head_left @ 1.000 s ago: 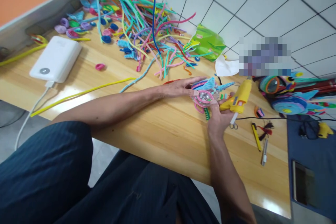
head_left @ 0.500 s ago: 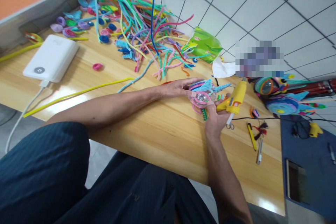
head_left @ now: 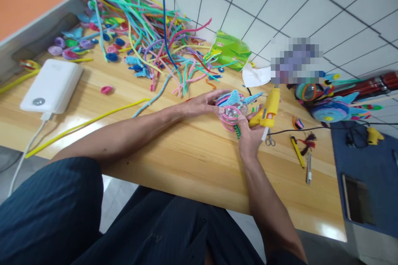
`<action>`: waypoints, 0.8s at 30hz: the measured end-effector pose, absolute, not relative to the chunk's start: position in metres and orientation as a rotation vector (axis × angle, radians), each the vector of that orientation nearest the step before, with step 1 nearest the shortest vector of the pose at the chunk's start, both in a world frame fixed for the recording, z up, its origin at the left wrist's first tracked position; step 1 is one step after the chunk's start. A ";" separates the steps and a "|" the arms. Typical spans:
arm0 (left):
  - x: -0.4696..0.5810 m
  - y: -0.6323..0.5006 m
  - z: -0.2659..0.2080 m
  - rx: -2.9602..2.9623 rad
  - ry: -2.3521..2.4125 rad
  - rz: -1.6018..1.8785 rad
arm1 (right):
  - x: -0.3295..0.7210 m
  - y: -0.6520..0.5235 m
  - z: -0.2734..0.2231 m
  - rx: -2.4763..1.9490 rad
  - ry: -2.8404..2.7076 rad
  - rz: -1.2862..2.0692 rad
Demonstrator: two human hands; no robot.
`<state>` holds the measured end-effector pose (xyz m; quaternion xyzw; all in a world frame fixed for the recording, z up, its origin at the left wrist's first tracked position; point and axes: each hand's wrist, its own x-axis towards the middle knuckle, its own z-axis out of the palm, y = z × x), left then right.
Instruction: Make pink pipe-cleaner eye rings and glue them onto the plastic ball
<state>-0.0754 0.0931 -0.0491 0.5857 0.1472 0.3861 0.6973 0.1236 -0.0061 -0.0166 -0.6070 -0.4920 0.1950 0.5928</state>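
My left hand (head_left: 203, 105) is closed around the left side of a pipe-cleaner craft (head_left: 230, 121). The craft has pink loops about a clear, shiny middle, light-blue fin-like pieces on top and a green strip underneath. In my right hand (head_left: 250, 140) is a yellow hot glue gun (head_left: 271, 107), its nozzle turned toward the wall and a white glue stick showing at its rear. The right thumb also presses on the craft's right edge. The fingers behind the craft are partly hidden.
A heap of coloured pipe cleaners (head_left: 139, 25) lies at the back left, near a white power bank (head_left: 51, 87). A green packet (head_left: 231, 51) leans by the tiled wall. On the right are finished-looking crafts (head_left: 329, 109), scissors (head_left: 270, 142), a yellow cutter (head_left: 297, 152) and a black cord (head_left: 304, 129).
My head view has shifted slightly, so the table's contents sit a little differently in the picture. Both hands keep their holds on the craft and the glue gun.
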 end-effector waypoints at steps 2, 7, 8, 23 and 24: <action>-0.077 0.092 -0.048 1.284 0.351 0.845 | 0.122 -0.006 -0.015 -1.415 -1.123 0.470; -0.080 0.089 -0.037 1.258 0.311 0.773 | 0.121 -0.007 -0.015 -1.378 -1.082 0.531; -0.080 0.088 -0.034 1.258 0.301 0.761 | 0.122 -0.008 -0.015 -1.371 -1.083 0.543; -0.080 0.078 -0.022 1.251 0.453 0.745 | 0.123 -0.010 -0.023 -1.396 -1.106 0.578; -0.080 0.078 -0.022 1.258 0.457 0.746 | 0.122 -0.011 -0.021 -1.393 -1.099 0.599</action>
